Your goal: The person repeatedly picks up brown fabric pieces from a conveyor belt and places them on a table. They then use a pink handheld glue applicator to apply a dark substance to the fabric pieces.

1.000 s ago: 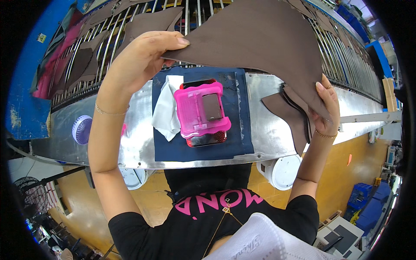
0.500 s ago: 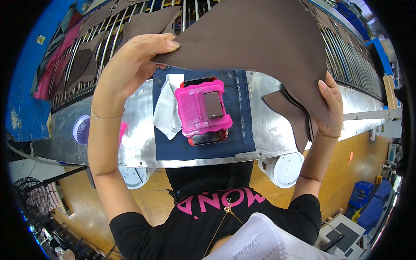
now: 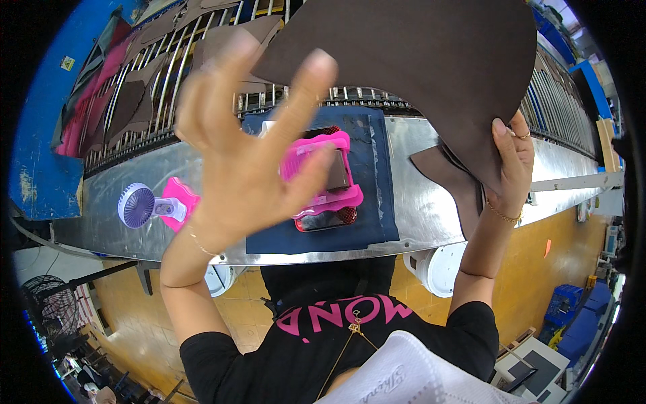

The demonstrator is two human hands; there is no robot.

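My right hand (image 3: 513,158) pinches the lower right corner of a large, smooth brown leather-like piece (image 3: 417,54), which hangs raised over the far side of the table. Blurred by motion, my left hand (image 3: 249,158) is open with fingers spread and holds nothing. It is apart from the brown piece and in front of a pink plastic stand (image 3: 348,197), partly hiding it. A red-edged phone-like device (image 3: 326,221) lies under the stand, and a small dark block (image 3: 338,176) rests on it. More cut brown pieces (image 3: 447,176) lie stacked beneath my right hand.
A dark blue mat (image 3: 369,158) covers the middle of the metal table (image 3: 410,135). A purple fan (image 3: 136,204) stands at the left by a pink piece (image 3: 180,195). Beyond runs a bed of metal bars (image 3: 165,87) bearing brown pieces (image 3: 131,111). White buckets (image 3: 444,269) sit below.
My left hand has let go of the brown piece's left corner and moved down and right, over the pink stand. My right hand still grips the piece, barely shifted.
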